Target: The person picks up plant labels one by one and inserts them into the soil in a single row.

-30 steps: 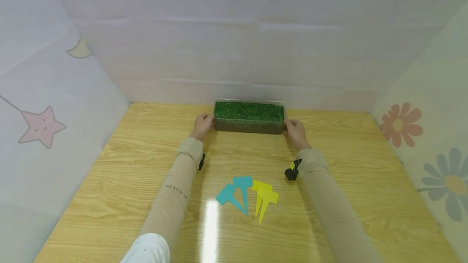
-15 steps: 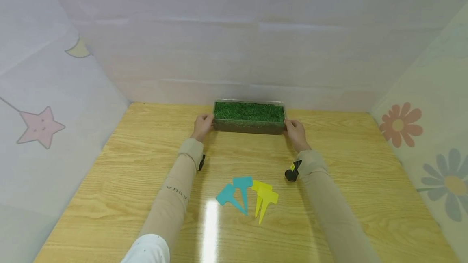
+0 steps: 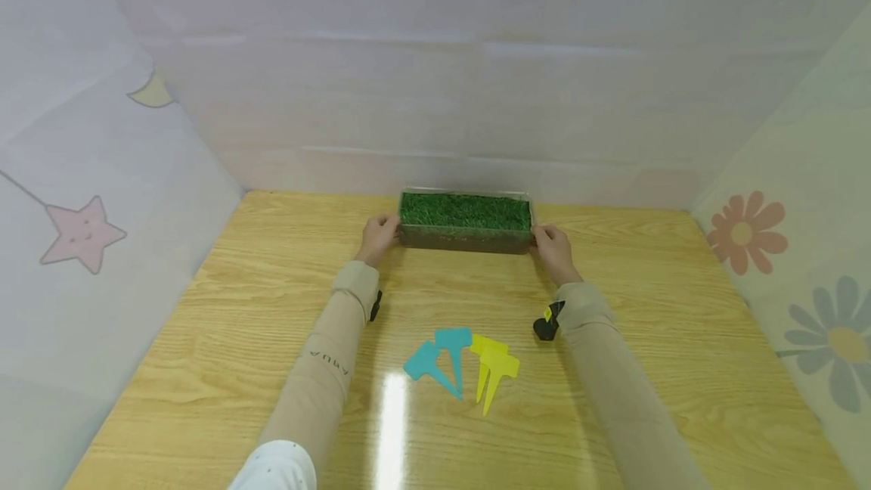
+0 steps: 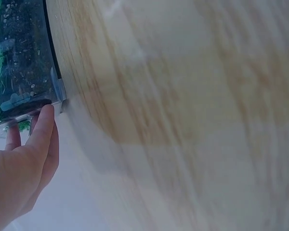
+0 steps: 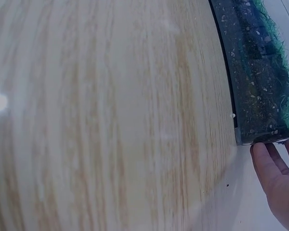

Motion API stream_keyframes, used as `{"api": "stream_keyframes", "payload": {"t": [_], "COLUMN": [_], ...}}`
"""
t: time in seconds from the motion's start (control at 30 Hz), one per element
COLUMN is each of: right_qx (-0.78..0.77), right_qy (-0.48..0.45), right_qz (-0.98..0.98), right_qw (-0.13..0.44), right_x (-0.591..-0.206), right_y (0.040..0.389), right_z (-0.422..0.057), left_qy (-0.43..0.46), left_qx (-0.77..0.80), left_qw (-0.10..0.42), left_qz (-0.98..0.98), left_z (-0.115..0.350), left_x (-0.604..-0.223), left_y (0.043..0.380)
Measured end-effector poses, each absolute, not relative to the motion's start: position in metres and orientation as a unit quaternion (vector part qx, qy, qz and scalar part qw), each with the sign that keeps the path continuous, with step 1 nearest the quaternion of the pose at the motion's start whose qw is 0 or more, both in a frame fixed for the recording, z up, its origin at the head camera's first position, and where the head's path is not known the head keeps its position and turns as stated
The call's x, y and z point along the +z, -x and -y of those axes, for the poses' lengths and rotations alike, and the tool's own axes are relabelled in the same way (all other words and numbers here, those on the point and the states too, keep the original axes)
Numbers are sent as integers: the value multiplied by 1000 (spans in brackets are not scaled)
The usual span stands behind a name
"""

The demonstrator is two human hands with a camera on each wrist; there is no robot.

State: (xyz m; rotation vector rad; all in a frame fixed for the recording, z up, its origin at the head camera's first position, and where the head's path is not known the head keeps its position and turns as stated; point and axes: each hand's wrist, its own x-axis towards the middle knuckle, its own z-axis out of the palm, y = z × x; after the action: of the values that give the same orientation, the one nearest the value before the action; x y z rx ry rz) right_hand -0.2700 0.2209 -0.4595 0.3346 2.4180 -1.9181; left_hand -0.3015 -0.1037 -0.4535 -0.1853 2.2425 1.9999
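Observation:
A long clear box (image 3: pixel 466 240) filled with dark soil and topped with green grass (image 3: pixel 466 210) sits near the back of the wooden table. My left hand (image 3: pixel 378 237) holds its left end. The right end is held by my right hand (image 3: pixel 554 249). Both wrist views show fingertips against the end walls, with soil and pebbles visible through the clear sides. Between my forearms lie two blue T-shaped plant labels (image 3: pixel 452 339) and two yellow plant labels (image 3: pixel 498 364), each pair overlapping.
A pale wall (image 3: pixel 435 112) rises close behind the box. Printed side walls with a pink star (image 3: pixel 83 235) and flowers (image 3: pixel 747 233) flank the wooden table (image 3: pixel 272 248). Each wrist carries a small black device.
The grass-topped box and both hands have come very slightly toward me in the last half second. The labels stay in place on the table.

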Motion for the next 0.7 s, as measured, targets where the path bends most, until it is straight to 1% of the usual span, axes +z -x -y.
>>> {"api": "stream_keyframes", "payload": {"t": [0.13,0.33,0.7], "right_qx": [-615,-612,-612], "right_qy": [-93,-84,-74], "right_qz": [-783,-786,-788], "right_qw": [13,6,10], "right_x": [-461,-464,-458], "right_y": [268,267,264], "right_z": [-222,-223,-226], "left_qy": [52,27,26], "left_qx": [650,645,650], "left_qw": [63,46,48], "left_qz": [-755,-763,-758], "left_z": [105,105,106], "left_x": [-452,-454,-454], "left_y": [299,299,297]}}
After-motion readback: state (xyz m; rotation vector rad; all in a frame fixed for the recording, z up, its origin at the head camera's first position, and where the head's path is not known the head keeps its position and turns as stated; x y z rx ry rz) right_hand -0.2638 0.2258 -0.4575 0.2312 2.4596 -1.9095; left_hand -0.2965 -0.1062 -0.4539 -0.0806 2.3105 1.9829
